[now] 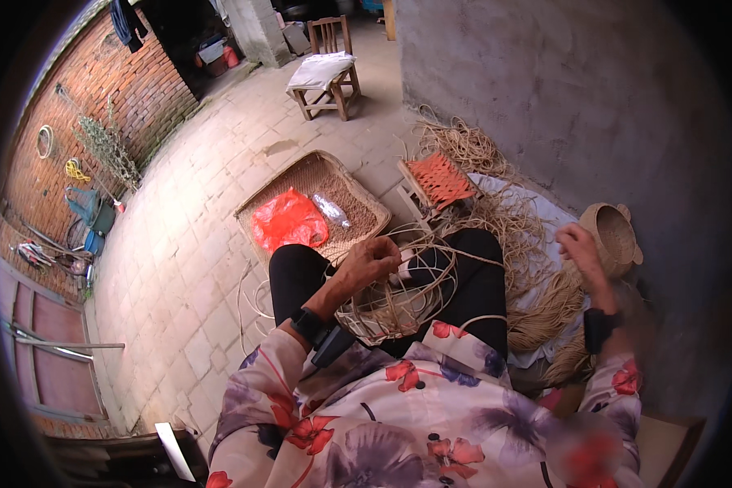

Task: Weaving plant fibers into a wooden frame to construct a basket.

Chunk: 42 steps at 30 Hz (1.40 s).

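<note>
A half-woven basket (382,313) of pale cord rests in my lap between my knees, with loose strands looping up around it. My left hand (370,262) is at its upper edge, fingers pinched together; a strand seems to run from them. Out to the right, my right hand (579,246) is raised above the cord pile, its fingers curled closed. What it holds, if anything, is too small to make out. Just beyond it is a finished-looking round woven basket (610,236) with small ear-like tabs, by the wall.
A shallow woven tray (354,171) ahead holds a red plastic bag (291,220) and a clear packet (330,209). Beside it is a low stool (443,180) with an orange woven seat. Cord bundles (537,285) lie on a white sheet at right. A wooden chair (327,71) stands farther off.
</note>
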{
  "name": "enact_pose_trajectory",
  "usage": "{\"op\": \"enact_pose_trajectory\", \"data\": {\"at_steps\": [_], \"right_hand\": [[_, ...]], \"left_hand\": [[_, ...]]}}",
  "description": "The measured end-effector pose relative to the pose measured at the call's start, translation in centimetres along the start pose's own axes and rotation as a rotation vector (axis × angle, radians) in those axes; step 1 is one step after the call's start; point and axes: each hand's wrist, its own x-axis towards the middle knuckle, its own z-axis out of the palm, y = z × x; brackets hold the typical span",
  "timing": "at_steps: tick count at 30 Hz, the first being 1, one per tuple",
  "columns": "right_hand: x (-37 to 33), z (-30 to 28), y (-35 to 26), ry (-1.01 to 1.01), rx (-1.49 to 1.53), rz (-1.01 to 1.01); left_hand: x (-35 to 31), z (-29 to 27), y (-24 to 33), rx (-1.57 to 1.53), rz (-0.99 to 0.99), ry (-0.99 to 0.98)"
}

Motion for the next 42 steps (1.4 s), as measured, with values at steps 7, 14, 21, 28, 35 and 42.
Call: {"op": "enact_pose_trajectory", "data": {"at_steps": [7,14,21,28,35,42], "right_hand": [[-5.4,14.9,-9.5,-0.292,0.005,-0.525],[-6.9,22.5,-11.4,-0.306,-0.314,-0.655],[-7.3,22.1,-10.6,-0.234,-0.362,-0.668],[-5.7,21.8,-9.0,-0.381,-0.099,-0.439],[-4.9,21.9,-8.6,-0.502,0.211,-0.147],[-4.9,20.5,-9.9,-0.653,0.387,0.038]], "left_hand": [[0.0,0.6,-0.3,0.408,0.21,0.131],[0.4,0.8,0.5,0.09,0.021,-0.032],[-0.6,0.2,1.3,-0.349,-0.083,0.0],[-0.5,1.4,1.6,-0.054,-0.051,0.113],[-0.6,1.3,1.3,0.154,-0.159,0.053],[-2.1,3.1,1.1,0.541,0.091,0.249]]}}
